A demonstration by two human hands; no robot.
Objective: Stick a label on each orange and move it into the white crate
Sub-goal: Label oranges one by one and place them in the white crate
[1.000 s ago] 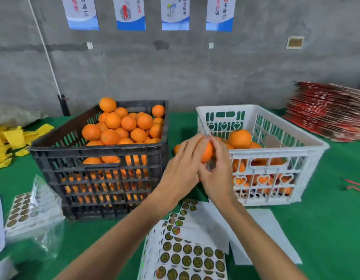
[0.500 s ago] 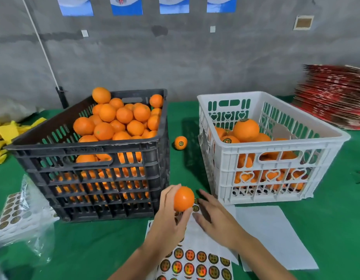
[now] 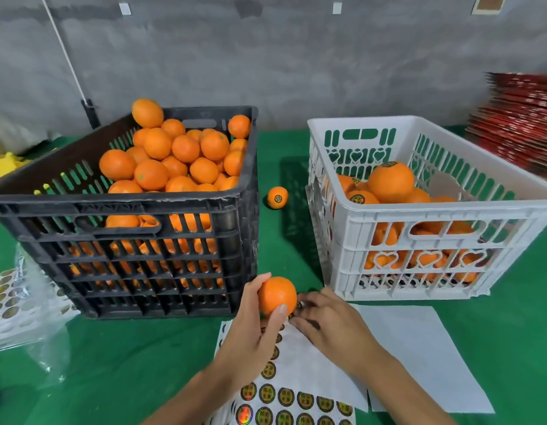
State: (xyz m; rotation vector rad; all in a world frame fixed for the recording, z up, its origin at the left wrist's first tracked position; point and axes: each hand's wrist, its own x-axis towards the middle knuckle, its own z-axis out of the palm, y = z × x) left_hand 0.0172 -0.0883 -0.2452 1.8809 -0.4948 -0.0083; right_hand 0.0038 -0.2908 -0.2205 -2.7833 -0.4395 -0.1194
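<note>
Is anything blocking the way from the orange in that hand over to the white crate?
Nothing visible does. The left hand holds the orange beside the white crate, whose top is open; only its near wall must be cleared.

Round stickers printed; text illegible.

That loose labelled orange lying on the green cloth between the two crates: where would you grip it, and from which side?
Take the loose orange from above, fingertips spread round its widest part. It is round and sits alone on the green cloth, with the black crate and white crate walling both sides, so the top is probably the freest approach. Its label faces the camera; keep fingers off it.
</note>
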